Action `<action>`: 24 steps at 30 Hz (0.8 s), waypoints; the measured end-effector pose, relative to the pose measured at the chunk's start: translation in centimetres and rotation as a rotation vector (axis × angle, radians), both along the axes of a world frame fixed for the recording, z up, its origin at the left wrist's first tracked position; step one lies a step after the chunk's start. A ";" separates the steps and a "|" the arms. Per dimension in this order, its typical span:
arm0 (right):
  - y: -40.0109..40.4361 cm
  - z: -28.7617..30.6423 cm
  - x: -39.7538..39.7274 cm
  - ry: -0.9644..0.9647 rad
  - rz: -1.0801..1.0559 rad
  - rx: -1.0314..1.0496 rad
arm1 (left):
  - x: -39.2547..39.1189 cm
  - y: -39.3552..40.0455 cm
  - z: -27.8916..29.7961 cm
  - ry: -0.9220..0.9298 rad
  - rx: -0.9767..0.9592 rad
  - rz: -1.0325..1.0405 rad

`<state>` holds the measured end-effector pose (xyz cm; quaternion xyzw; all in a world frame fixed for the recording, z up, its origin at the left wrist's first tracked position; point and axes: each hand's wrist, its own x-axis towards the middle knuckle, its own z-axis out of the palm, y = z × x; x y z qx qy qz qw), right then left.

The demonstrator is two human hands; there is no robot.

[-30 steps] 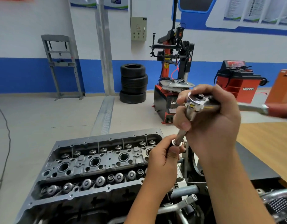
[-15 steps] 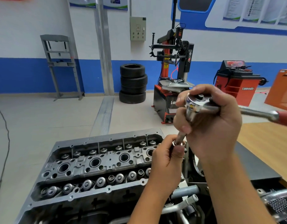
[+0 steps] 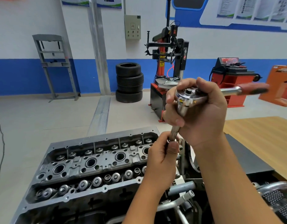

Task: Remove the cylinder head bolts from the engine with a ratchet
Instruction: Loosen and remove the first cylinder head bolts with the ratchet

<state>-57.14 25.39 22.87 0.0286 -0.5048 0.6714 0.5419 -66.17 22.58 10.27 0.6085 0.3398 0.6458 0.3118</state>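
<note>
Not much has been changed since a second ago: the ratchet handle [image 3: 252, 90] has been swung a bit, from pointing slightly down to the right to pointing slightly up, while both hands have been kept where they were.

Nearest, the left hand [image 3: 160, 160] is wrapped round the lower end of the extension bar [image 3: 175, 135], its grip clamped on it just above the far right corner of the cylinder head [image 3: 91, 167]. Above that, the right hand [image 3: 199, 115] is closed round the ratchet head [image 3: 190, 97], palm cupping it. The bolt itself can't be seen, since it's hidden under the left hand.

To get this done well, the bar should probably be kept dead straight over the bolt and pressed down, so the socket isn't cammed off and the bolt head isn't rounded.

Further back, a stack of tyres [image 3: 129, 82] and a tyre machine [image 3: 168, 67] are parked against the blue-striped wall.
</note>
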 end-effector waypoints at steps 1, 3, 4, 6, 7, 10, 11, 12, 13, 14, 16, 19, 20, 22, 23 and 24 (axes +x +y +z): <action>-0.4 -0.5 -0.1 0.021 -0.096 0.035 | 0.1 0.0 0.0 -0.005 0.007 0.017; -1.5 -1.7 -0.4 0.047 -0.337 0.116 | 0.3 0.2 -0.1 -0.018 0.013 0.031; -2.0 -2.1 -0.7 0.045 -0.452 0.143 | 0.4 0.3 -0.2 -0.017 0.008 0.039; -2.2 -2.3 -1.3 0.017 -0.633 0.190 | 0.4 0.5 -0.2 -0.017 -0.007 0.038; -1.9 -1.9 -1.4 -0.011 -0.674 0.213 | 0.2 0.5 -0.2 -0.022 -0.018 0.019; -0.1 0.1 -1.2 -0.159 -0.442 0.194 | -0.7 0.6 -0.2 -0.058 -0.074 -0.090; 0.5 0.8 -1.1 -0.185 -0.290 0.148 | -0.9 0.7 -0.1 -0.074 -0.090 -0.115; 1.0 1.2 -1.1 -0.182 -0.147 0.087 | -1.1 0.7 0.0 -0.084 -0.095 -0.120; 1.3 1.4 -1.1 -0.152 -0.032 0.026 | -1.1 0.8 0.1 -0.084 -0.091 -0.107; 1.6 1.4 -1.2 -0.107 0.052 -0.019 | -1.0 0.7 0.2 -0.078 -0.079 -0.082; 1.6 1.0 -1.3 -0.025 0.128 -0.028 | -0.6 0.6 0.1 -0.062 -0.043 -0.027; 0.4 -0.7 -1.4 0.014 -0.068 0.130 | -0.3 0.3 -0.2 -0.041 0.005 0.029; -0.2 -1.3 -1.4 0.015 -0.206 0.194 | -0.3 0.3 -0.1 -0.040 0.008 0.027; -0.6 -1.8 -1.4 0.028 -0.534 0.346 | -0.2 0.3 0.0 -0.043 -0.007 0.008; -0.4 -1.7 -1.3 0.025 -0.665 0.416 | -0.2 0.4 0.2 -0.029 -0.024 0.000; 0.0 -1.4 -1.1 0.004 -0.733 0.448 | -0.2 0.4 0.3 -0.018 -0.040 -0.012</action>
